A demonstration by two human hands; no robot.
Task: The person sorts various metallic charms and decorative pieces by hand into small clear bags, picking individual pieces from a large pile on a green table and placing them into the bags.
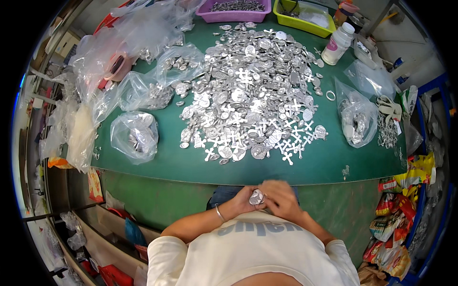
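My left hand (242, 201), with a bangle at the wrist, is held in front of my shirt below the table's near edge. Its fingers curl around silvery metal medals (256, 197), at least one of them round. Close beside it is my right hand (282, 196), its thumb side by the medals. Motion smears its fingers, so their grip does not show. Beyond both hands, a large heap of silvery medals and small crosses (253, 95) covers the middle of the green table (191, 169). Several crosses (287, 158) lie loose at the heap's near edge.
Clear bags of metal pieces (136, 138) stand left of the heap; another bag (357, 119) lies right. A purple tray (234, 16), a yellow-green tray (305, 21) and a white bottle (338, 44) are at the back. Colourful packages (389, 224) fill a rack at right.
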